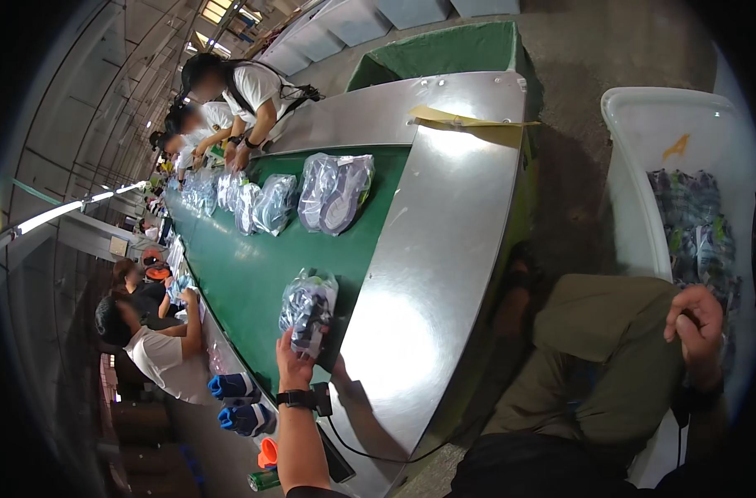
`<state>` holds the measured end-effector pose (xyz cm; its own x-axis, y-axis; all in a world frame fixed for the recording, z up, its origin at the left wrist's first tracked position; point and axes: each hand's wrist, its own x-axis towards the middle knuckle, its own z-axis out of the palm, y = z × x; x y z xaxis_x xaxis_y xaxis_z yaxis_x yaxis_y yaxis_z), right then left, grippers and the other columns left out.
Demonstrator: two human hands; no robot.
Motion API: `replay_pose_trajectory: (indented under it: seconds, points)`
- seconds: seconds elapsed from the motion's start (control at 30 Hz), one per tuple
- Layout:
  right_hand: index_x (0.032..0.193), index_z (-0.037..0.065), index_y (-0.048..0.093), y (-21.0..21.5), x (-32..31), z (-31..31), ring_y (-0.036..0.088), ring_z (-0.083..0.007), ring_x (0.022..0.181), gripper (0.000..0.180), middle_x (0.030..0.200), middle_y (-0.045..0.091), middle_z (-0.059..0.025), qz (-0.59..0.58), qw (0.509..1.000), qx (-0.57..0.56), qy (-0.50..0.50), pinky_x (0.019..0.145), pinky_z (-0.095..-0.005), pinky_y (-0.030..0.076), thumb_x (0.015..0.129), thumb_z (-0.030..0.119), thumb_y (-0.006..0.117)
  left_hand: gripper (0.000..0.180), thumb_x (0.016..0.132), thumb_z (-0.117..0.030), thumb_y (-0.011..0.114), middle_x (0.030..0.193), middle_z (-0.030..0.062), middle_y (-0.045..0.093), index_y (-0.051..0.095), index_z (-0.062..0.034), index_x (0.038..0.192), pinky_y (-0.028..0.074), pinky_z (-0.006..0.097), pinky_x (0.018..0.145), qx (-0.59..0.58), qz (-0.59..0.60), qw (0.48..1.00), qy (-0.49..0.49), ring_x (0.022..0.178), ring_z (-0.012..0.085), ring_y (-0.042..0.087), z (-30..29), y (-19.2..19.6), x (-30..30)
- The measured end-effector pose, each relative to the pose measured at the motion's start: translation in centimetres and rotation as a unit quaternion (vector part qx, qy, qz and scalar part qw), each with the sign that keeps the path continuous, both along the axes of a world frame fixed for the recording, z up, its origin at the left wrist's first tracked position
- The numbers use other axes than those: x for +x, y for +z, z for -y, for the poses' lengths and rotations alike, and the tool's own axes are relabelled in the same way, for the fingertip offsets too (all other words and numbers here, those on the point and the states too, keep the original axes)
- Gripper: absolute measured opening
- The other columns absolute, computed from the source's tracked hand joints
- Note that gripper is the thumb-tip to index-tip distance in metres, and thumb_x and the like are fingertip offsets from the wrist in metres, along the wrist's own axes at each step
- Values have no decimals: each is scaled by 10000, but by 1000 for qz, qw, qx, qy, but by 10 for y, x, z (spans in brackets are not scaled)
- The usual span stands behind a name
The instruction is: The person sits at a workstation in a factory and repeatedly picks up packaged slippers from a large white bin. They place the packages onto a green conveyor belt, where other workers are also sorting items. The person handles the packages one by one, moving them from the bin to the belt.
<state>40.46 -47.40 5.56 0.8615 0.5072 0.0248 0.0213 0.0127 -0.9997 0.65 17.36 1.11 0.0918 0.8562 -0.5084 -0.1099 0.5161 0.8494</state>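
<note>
My left hand (295, 363) grips the lower edge of a clear plastic bag (305, 300) with grey and dark patterned goods inside, probably footwear. The bag is over the near end of the green conveyor belt (253, 319). Off to the right, my right hand (697, 325) is curled beside my knee, with nothing visible in its fingers. It is close to a white bin (639, 187) holding several similar clear bags of patterned goods (700, 220). Farther up the belt lie more bagged pairs of grey, sole-shaped footwear (336, 195).
A smooth metal ledge (444, 216) borders the belt, with a yellow strip (469, 121) across it. Blue shoes (238, 401), an orange cup-shaped object (267, 453) and a green can (264, 480) are at left. Several co-workers (257, 95) line both sides. A green-lined container (444, 54) stands beyond.
</note>
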Motion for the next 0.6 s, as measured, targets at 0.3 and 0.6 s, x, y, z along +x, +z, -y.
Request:
replay_pose_trajectory:
  seconds: [0.3, 0.6]
  points:
    - [1228, -6, 621, 51, -11, -40, 628, -122, 853, 330, 964, 651, -61, 60, 994, -35, 85, 772, -276, 513, 904, 18, 678, 467, 981, -524, 509, 994, 63, 700, 682, -136, 1174, 556, 416, 707, -115, 236, 936, -235, 845, 261, 671, 120, 68, 114]
    - [1425, 176, 594, 71, -31, -73, 573, -348, 1319, 425, 1473, 553, -153, 588, 805, -15, 83, 1072, -498, 480, 1006, 172, 523, 819, 934, -475, 754, 1333, 203, 579, 434, 31, 1492, 505, 496, 1050, 398, 209, 698, -558, 1211, 346, 613, 298, 41, 184]
